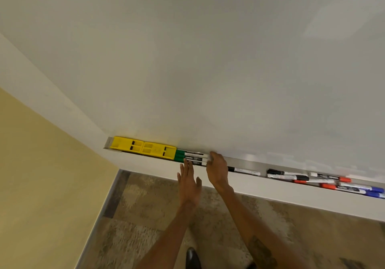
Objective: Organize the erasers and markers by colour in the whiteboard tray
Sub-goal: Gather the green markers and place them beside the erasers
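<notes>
Two yellow erasers (pixel 143 148) lie end to end at the left end of the whiteboard tray (pixel 245 161). Right beside them three green-capped markers (pixel 190 158) lie side by side. My right hand (pixel 216 169) rests against the right ends of these markers, fingers curled over the tray. My left hand (pixel 188 180) is flat with fingers spread, its fingertips touching the front green marker. Further right lie black markers (pixel 286 175), red markers (pixel 331 178) and blue markers (pixel 362 189).
The whiteboard (pixel 208 60) rises above the tray. A yellow wall (pixel 41 175) stands at the left. Below is a mottled brown floor (pixel 208 227), with a black shoe (pixel 192 257) at the bottom.
</notes>
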`<state>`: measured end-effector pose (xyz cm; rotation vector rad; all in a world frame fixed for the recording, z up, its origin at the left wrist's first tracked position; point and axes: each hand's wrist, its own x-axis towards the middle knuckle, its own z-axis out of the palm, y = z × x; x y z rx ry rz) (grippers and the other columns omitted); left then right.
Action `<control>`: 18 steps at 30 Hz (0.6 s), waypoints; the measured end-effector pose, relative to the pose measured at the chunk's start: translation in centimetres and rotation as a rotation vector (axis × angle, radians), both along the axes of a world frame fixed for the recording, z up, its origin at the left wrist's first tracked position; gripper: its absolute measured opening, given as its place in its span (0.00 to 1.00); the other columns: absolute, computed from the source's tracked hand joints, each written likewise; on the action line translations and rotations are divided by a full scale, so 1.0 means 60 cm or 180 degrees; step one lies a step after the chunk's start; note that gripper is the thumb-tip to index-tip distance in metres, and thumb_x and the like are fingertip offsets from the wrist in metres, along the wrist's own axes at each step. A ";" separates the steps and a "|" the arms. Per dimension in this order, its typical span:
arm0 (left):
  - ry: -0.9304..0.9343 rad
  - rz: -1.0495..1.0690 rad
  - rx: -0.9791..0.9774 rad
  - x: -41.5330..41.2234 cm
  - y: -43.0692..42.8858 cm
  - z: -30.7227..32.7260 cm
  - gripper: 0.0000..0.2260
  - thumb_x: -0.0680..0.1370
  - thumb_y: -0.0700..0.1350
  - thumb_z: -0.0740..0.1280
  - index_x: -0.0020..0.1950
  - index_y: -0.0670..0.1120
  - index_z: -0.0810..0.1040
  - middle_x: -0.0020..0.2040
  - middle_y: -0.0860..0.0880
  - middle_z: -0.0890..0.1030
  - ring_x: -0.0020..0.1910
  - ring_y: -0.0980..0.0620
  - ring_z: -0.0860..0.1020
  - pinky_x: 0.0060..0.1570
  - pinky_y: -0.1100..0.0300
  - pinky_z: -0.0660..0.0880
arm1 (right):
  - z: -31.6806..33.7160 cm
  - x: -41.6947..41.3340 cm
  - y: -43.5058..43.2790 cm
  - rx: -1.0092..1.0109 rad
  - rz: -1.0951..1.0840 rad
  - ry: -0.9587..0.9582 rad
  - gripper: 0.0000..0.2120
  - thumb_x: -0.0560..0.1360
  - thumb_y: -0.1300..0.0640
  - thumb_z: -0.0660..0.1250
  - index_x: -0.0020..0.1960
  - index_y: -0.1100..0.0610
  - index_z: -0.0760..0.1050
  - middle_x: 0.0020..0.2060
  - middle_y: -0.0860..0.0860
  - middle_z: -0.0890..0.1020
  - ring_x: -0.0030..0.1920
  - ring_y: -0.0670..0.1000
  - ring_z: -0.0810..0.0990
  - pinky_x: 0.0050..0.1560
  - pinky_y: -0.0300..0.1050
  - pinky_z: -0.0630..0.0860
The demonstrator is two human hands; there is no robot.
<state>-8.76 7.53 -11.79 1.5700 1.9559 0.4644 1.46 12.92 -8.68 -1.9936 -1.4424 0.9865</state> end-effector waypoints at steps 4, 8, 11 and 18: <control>-0.0827 0.0446 0.0530 0.062 -0.026 0.017 0.21 0.83 0.47 0.60 0.76 0.47 0.67 0.76 0.48 0.69 0.74 0.50 0.67 0.74 0.51 0.66 | -0.004 0.094 -0.041 0.0561 0.0148 -0.0666 0.11 0.80 0.65 0.60 0.59 0.62 0.77 0.56 0.58 0.81 0.58 0.60 0.77 0.55 0.49 0.74; -0.1745 0.0718 0.0375 0.126 -0.042 0.025 0.15 0.82 0.46 0.63 0.69 0.49 0.75 0.66 0.50 0.79 0.64 0.53 0.78 0.62 0.63 0.74 | -0.016 0.210 -0.070 0.0326 0.0463 -0.1469 0.15 0.79 0.58 0.66 0.65 0.55 0.75 0.64 0.52 0.77 0.64 0.56 0.72 0.64 0.52 0.69; -0.2294 0.1076 0.0034 0.166 -0.046 0.027 0.15 0.81 0.45 0.65 0.68 0.48 0.75 0.65 0.50 0.79 0.64 0.52 0.77 0.66 0.56 0.74 | -0.019 0.254 -0.077 0.0101 0.0943 -0.1751 0.17 0.80 0.58 0.64 0.68 0.52 0.73 0.64 0.50 0.74 0.64 0.53 0.71 0.65 0.50 0.66; -0.3508 0.2031 -0.0400 0.236 -0.036 0.031 0.12 0.79 0.42 0.69 0.61 0.40 0.78 0.56 0.41 0.82 0.57 0.43 0.81 0.59 0.52 0.79 | 0.006 0.294 -0.075 0.0477 0.0956 -0.1293 0.13 0.78 0.63 0.66 0.61 0.55 0.80 0.56 0.52 0.79 0.56 0.54 0.78 0.59 0.51 0.73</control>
